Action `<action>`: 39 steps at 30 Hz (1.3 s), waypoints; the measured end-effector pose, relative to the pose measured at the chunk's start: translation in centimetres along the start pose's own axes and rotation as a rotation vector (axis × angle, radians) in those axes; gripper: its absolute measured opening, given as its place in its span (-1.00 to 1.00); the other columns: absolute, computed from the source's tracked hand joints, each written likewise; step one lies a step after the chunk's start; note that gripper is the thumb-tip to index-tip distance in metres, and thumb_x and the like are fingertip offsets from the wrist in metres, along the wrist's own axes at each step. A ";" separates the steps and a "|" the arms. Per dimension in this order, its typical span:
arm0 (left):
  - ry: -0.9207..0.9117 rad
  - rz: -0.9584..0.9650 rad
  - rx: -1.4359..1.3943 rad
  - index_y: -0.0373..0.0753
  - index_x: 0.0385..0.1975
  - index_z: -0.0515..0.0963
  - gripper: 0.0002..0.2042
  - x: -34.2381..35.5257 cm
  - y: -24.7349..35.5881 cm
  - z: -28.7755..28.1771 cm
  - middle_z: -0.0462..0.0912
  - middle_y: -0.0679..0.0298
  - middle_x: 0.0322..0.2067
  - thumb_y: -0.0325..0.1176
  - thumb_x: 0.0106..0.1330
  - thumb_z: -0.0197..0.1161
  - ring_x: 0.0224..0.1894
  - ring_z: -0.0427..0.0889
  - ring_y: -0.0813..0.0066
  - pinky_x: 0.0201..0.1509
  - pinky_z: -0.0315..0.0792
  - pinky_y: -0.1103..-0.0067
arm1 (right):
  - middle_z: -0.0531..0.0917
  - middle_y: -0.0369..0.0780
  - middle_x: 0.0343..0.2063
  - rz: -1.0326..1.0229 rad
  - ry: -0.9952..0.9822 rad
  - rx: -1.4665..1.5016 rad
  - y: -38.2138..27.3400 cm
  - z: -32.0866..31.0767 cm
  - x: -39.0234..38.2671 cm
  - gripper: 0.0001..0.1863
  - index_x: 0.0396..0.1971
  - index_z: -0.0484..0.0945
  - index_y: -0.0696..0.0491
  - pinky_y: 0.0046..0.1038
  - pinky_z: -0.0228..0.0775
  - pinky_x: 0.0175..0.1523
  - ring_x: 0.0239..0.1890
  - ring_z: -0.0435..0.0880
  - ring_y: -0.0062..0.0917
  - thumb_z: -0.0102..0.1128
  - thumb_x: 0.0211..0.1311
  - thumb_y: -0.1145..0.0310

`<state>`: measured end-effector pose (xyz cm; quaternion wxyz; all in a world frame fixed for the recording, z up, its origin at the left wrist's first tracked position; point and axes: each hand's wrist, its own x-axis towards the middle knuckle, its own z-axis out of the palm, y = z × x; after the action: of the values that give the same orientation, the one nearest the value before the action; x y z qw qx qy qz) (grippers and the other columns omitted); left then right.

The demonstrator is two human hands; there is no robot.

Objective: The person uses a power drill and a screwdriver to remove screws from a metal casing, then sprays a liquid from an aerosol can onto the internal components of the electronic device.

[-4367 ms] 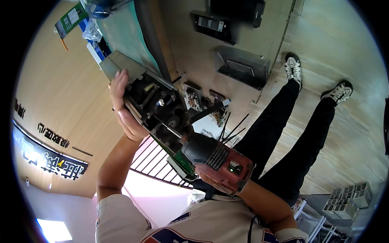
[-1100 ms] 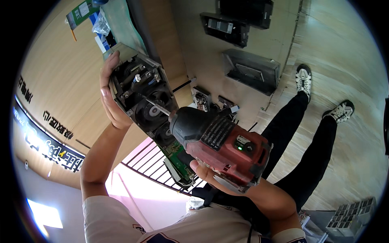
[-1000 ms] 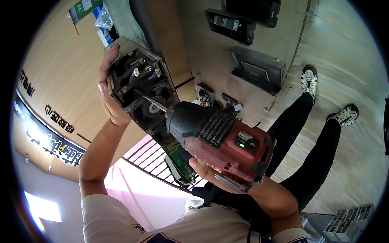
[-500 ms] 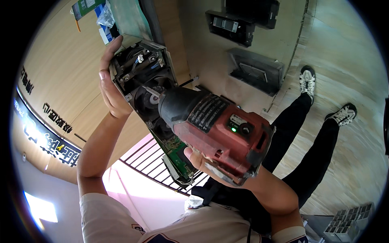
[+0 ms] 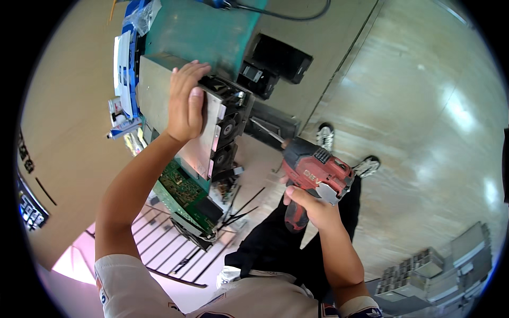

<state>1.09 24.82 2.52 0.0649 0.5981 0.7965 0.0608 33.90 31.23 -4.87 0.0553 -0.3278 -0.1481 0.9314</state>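
Observation:
My left hand (image 5: pixel 185 103) holds the edge of a metal-cased electronic unit (image 5: pixel 159 79), its fingers over the top and its thumb against the side. Two round black fans (image 5: pixel 228 129) show in the unit's end face, with wiring above them. A green circuit board (image 5: pixel 185 185) sticks out beside the casing, toward my body. My right hand (image 5: pixel 313 206) is closed around the grip of a red and black cordless driver (image 5: pixel 313 167). Its long bit (image 5: pixel 266 131) points toward the fans but is apart from the unit.
A green mat (image 5: pixel 201 32) lies under the unit, with a black cable (image 5: pixel 291 17) beyond. Black housings (image 5: pixel 281 57) sit beside the unit. Blue trays and a plastic bag (image 5: pixel 143 18) are at left. A metal railing (image 5: pixel 169 244) stands nearer me; grey bins (image 5: pixel 408 270) are at lower right.
The driver has drawn back from the fans, to the right and away from the unit. My left hand has shifted onto the casing's outer side, and the unit shows more of its plain metal side.

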 end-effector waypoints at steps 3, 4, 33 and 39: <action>0.060 -0.020 -0.007 -0.34 0.08 0.51 -0.60 -0.6 -0.2 -0.3 0.54 -0.02 0.12 -0.30 0.38 -0.10 0.29 0.40 -0.08 0.46 0.00 0.05 | 0.68 -0.16 -0.24 0.016 0.053 -0.132 -2.6 0.0 -1.5 -0.63 -0.03 0.53 0.18 -0.42 0.50 -0.31 -0.43 0.65 -0.48 0.31 0.12 0.58; 0.076 -0.026 -0.014 -0.34 0.08 0.51 -0.60 -0.7 -0.2 -0.1 0.54 -0.02 0.12 -0.29 0.38 -0.10 0.29 0.40 -0.08 0.46 0.00 0.04 | 0.67 -0.17 -0.24 0.020 0.077 -0.154 -3.5 0.0 -1.9 -0.64 -0.04 0.54 0.18 -0.41 0.51 -0.31 -0.43 0.65 -0.48 0.32 0.11 0.58; 0.074 -0.242 -0.328 -0.52 0.30 0.27 -0.28 -1.9 -0.9 -0.2 0.37 -0.26 0.27 -0.62 -0.04 0.11 0.37 0.33 -0.28 0.48 0.01 -0.02 | 0.64 -0.37 -0.42 0.333 -0.289 -0.898 -20.9 5.6 15.7 -0.64 -0.16 0.59 0.09 -0.58 0.40 -0.34 -0.41 0.59 -0.68 0.51 0.03 0.46; 0.047 -0.315 -0.267 -0.47 0.28 0.32 -0.30 -1.1 -0.5 -1.1 0.40 -0.21 0.26 -0.56 -0.02 0.19 0.36 0.35 -0.23 0.47 0.06 0.02 | 0.69 -0.30 -0.36 0.390 -0.391 -1.047 -21.8 6.4 18.5 -0.59 -0.15 0.60 0.12 -0.44 0.50 -0.19 -0.32 0.66 -0.56 0.54 -0.01 0.36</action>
<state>0.70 23.58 3.51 0.1340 0.4509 0.8661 0.1689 15.55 54.11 -4.30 -0.3144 -0.1547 -0.5325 0.7705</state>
